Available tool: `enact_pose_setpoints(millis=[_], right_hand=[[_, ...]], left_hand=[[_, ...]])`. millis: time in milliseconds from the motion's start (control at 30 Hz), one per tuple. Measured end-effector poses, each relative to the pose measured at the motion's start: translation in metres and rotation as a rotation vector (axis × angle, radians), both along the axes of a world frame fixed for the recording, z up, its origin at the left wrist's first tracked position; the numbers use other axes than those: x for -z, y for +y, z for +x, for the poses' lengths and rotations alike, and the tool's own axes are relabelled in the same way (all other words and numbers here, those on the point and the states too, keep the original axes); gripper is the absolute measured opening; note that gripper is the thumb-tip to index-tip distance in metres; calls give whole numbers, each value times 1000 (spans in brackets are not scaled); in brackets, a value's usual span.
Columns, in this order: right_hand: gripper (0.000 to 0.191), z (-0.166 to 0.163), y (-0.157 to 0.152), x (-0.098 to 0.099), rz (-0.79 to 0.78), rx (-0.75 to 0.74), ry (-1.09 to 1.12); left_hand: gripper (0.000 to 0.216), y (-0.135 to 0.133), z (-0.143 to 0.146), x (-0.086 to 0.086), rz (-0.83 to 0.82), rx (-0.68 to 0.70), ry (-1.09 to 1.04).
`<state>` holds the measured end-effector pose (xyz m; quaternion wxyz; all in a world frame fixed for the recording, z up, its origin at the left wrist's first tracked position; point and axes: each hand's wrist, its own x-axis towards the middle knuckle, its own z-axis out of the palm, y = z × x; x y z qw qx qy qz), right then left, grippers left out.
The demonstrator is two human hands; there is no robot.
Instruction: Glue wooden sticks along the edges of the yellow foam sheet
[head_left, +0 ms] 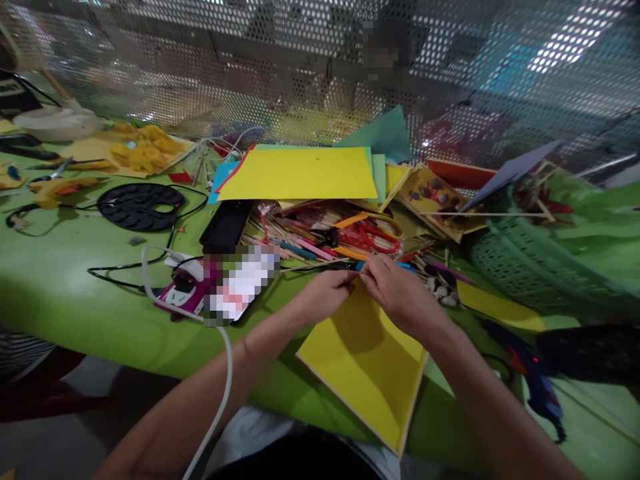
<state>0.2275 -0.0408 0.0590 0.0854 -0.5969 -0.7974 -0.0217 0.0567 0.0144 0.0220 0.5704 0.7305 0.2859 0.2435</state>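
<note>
A yellow sheet of paper [367, 363] lies on the green table [60, 280] in front of me, folded or doubled with its near corner over the table edge. My left hand [327, 293] and my right hand [397, 290] meet at its far corner, fingers pinched together on the paper's edge. Just beyond my fingertips lie coloured sticks and pencils [305, 243] and red-handled scissors [373, 237].
A stack of yellow and coloured sheets [300, 173] lies further back. A phone [225, 227], a charger with white cable [183, 280], a black round disc [140, 207], a green basket [520, 260] and a glue gun [537, 383] surround the spot. Perforated metal mesh [320, 67] closes the back.
</note>
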Motion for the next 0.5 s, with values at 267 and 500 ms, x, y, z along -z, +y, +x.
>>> enact_pose_setpoints(millis=[267, 500], right_hand=[[16, -3, 4, 3, 41, -17, 19], [26, 11, 3, -3, 76, 41, 273]], left_hand=[[38, -1, 1, 3, -116, 29, -11], [38, -5, -1, -12, -390, -20, -113]])
